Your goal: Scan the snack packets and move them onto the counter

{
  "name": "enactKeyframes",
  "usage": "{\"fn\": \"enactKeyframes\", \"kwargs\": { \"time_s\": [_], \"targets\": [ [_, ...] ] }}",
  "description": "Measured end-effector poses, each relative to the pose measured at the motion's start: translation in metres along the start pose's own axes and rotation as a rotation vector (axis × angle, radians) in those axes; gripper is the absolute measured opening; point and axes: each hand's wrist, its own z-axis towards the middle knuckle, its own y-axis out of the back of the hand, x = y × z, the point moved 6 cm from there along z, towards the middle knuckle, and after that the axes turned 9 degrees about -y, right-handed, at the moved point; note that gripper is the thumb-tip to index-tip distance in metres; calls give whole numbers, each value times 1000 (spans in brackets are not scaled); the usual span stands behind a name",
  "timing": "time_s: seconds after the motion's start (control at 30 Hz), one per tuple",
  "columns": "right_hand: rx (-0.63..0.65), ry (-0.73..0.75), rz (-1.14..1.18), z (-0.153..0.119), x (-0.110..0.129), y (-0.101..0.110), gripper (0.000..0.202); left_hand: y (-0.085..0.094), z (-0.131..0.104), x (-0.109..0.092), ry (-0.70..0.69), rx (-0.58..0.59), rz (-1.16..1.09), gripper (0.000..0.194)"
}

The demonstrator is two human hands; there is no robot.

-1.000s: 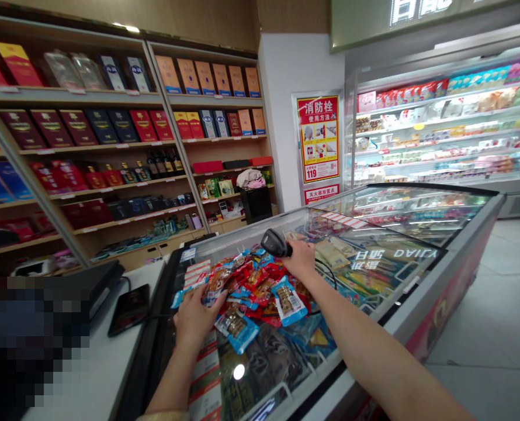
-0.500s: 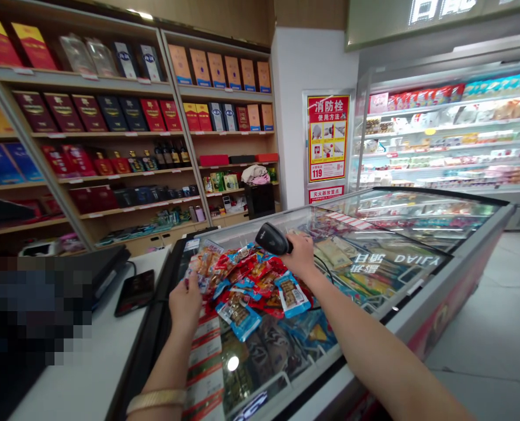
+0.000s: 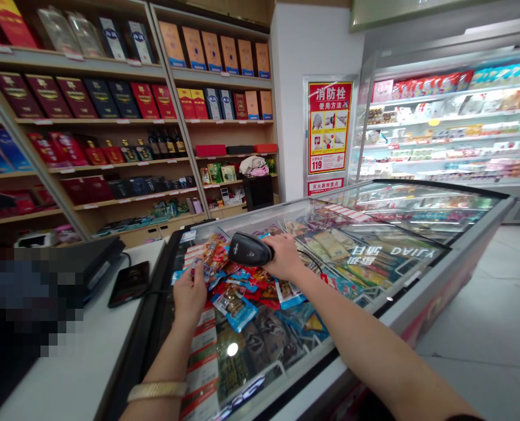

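Note:
My right hand (image 3: 283, 255) is wrapped round the handle of a black barcode scanner (image 3: 250, 249), its head pointing left over a heap of small snack packets. My left hand (image 3: 190, 292), with a gold bracelet on the wrist, pinches a clear and reddish snack packet (image 3: 211, 255) at the heap's left side. Red and blue snack packets (image 3: 236, 307) lie loose on the glass top of a chest freezer (image 3: 304, 380). The scanner's head partly covers the heap.
A black phone (image 3: 130, 283) lies on the white counter (image 3: 82, 356) at the left, beside dark equipment. Behind are shelves of boxes and bottles (image 3: 120, 121). A scanner cable crosses the freezer glass. A refrigerated display (image 3: 453, 128) stands at the back right.
My right hand has moved the scanner left, closer to my left hand. The packet in my left hand has shifted, and the view has tilted slightly.

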Motion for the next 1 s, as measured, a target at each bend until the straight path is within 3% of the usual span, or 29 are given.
{"fn": "enactKeyframes", "kwargs": {
  "time_s": [0.23,0.37,0.43,0.5,0.63,0.7,0.83,1.0],
  "targets": [
    [42,-44,-4,2,-4,-6,31,0,-2,-6,-38,42,112,37],
    [24,-49,6,1,-5,-7,31,-2,-4,-2,-1,17,54,36],
    [6,-48,7,1,-6,-6,30,-1,-3,3,66,-66,-86,37],
    [-3,-43,0,0,-7,-6,28,6,0,13,150,-227,-290,34],
    [-22,-50,-21,-1,-10,-7,27,39,7,47,369,-615,-550,14],
    [-28,-45,-20,-1,-11,-7,28,59,10,63,457,-720,-544,24],
    [-30,-31,-25,-2,-11,-9,27,84,12,81,508,-771,-513,32],
    [-24,-31,-25,-2,-12,-11,30,87,11,86,499,-749,-520,24]
  ]
}}
